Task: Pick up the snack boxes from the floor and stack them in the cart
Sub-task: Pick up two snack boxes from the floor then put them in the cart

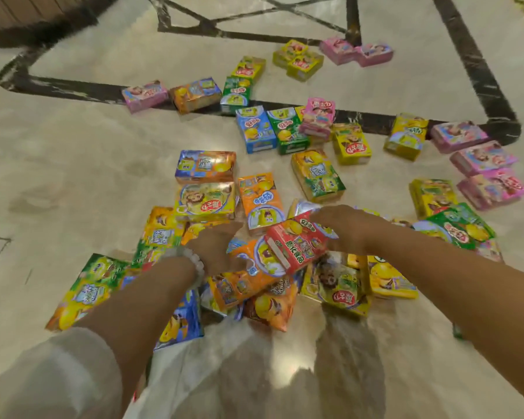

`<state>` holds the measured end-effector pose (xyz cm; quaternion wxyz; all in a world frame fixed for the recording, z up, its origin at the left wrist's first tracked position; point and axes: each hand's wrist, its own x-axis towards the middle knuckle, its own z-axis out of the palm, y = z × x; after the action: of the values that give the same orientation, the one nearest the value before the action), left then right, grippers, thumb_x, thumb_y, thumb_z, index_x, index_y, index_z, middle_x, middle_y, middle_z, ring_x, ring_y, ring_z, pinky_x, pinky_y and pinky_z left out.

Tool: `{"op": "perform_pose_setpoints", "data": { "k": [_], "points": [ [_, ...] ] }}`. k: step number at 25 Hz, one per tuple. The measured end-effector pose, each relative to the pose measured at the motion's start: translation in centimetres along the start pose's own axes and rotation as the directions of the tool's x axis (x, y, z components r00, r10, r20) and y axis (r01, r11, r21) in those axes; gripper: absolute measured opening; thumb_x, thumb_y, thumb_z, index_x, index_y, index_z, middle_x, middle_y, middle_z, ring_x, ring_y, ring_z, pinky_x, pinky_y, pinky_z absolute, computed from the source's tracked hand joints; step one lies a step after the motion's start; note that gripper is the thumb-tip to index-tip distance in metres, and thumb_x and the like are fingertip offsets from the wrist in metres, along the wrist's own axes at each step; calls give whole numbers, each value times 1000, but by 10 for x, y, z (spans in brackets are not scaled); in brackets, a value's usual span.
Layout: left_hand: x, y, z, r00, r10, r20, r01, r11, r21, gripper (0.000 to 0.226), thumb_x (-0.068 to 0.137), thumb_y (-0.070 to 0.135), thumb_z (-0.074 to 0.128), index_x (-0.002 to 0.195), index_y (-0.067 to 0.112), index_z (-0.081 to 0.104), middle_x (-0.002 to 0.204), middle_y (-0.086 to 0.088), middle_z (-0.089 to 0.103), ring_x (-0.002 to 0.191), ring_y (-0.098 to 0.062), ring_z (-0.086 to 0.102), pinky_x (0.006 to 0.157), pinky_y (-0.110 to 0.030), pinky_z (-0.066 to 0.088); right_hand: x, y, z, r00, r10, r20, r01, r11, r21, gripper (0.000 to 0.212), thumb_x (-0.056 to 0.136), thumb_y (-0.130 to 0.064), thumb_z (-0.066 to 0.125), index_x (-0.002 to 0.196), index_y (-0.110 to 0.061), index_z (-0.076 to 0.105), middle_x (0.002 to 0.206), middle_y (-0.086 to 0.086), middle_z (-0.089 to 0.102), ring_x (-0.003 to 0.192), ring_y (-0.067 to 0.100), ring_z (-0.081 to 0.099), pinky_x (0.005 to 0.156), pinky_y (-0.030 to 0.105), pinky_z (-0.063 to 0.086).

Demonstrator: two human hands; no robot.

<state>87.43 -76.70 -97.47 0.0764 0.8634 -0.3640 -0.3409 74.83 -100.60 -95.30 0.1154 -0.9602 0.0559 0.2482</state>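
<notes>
Several colourful snack boxes lie scattered over the marble floor (73, 176). My right hand (345, 228) grips a red snack box (297, 246) by its far end and holds it tilted above the pile. Just below it, my left hand (215, 246) grips an orange snack box (248, 276) at its left edge; a white bead bracelet sits on that wrist. Yellow, green and blue boxes crowd underneath and around both hands. No cart is in view.
Pink boxes (481, 158) lie at the right, and more pink and yellow ones (300, 60) at the far back. A blue box (254, 130) and a green box (288, 131) stand side by side in the middle. Dark inlay bands cross the floor; a wooden wall (18, 7) is at top left.
</notes>
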Motion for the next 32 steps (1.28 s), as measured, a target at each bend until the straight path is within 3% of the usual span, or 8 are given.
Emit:
{"op": "perform_pose_setpoints", "data": {
  "k": [4,9,15,18,20,25,28,32],
  "points": [
    [28,-1,28,1000,-2,21,1,1000,32,89,85,45,62,150,18,7,157,-7,15,141,-27,25,110,-39,31,34,-1,12,999,-46,2,46,999,-25,72,89,-23,62,149,-21,23,155,8,25,141,27,26,111,36,27],
    [40,1,50,1000,-16,18,15,999,43,93,82,44,66,150,18,7,150,-10,33,132,-31,41,103,-42,40,64,-7,6,979,-58,196,83,989,-122,98,82,-23,73,152,-19,5,160,5,8,146,22,16,113,32,23],
    [44,-11,56,995,-90,40,87,994,64,113,55,70,65,148,24,18,146,-4,40,129,-29,44,102,-43,41,81,-2,3,936,-87,340,107,993,-41,98,73,-27,81,150,-21,21,146,8,39,133,27,40,103,37,39],
    [44,-8,58,994,-105,11,105,993,-45,100,64,55,77,144,19,28,145,-4,39,129,-25,42,102,-36,41,75,4,7,953,-73,294,106,990,-95,90,67,-38,84,142,-19,37,126,10,47,119,28,47,91,29,42],
    [42,-6,58,993,-118,13,118,980,-162,96,66,45,80,143,15,30,145,-6,38,129,-25,42,101,-33,40,66,12,10,973,-64,221,70,997,-21,82,65,-39,84,133,-14,44,123,9,45,116,27,47,92,31,44],
    [35,-7,47,977,-209,-49,182,927,-330,93,73,40,76,144,10,23,142,-10,40,125,-27,45,92,-32,41,42,18,14,986,74,151,-114,955,274,79,69,-33,83,128,-10,35,122,4,51,98,17,50,77,25,41],
    [27,-8,15,963,-241,-116,131,804,-580,93,68,38,81,142,11,32,141,-10,46,122,-29,50,97,-40,45,31,19,-15,989,131,67,-147,880,451,75,70,-37,81,127,-16,40,116,-3,58,99,18,59,86,32,50],
    [-9,4,-78,942,-193,-274,-104,610,-786,63,63,37,84,118,14,62,106,-2,70,91,-12,68,87,-38,55,7,7,-98,957,267,-111,-45,518,854,70,63,-46,83,122,-22,52,110,1,70,92,20,70,87,39,55]
  ]
}}
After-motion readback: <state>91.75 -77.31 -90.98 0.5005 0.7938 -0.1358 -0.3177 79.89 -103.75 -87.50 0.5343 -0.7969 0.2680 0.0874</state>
